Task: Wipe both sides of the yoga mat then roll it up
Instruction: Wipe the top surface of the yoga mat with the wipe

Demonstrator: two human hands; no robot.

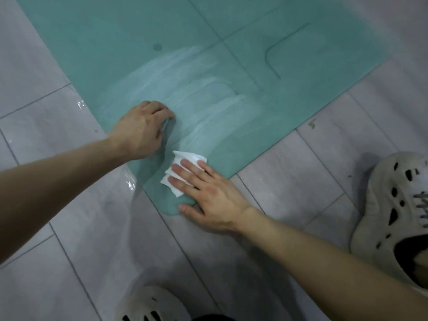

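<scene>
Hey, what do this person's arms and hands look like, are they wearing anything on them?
Nothing is worn that I can see. The left hand and right hand have no gloves, rings, watch or wristband, and no sleeves show anywhere up to the picture's edge. The nails that show look short and unpainted.

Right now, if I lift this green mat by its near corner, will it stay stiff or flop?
Probably flop: the yoga mat looks thin and lies flat against the tiled floor. The wet streaks above your right hand suggest it may feel slick there. Being so thin, it's likely light for its size.
</scene>
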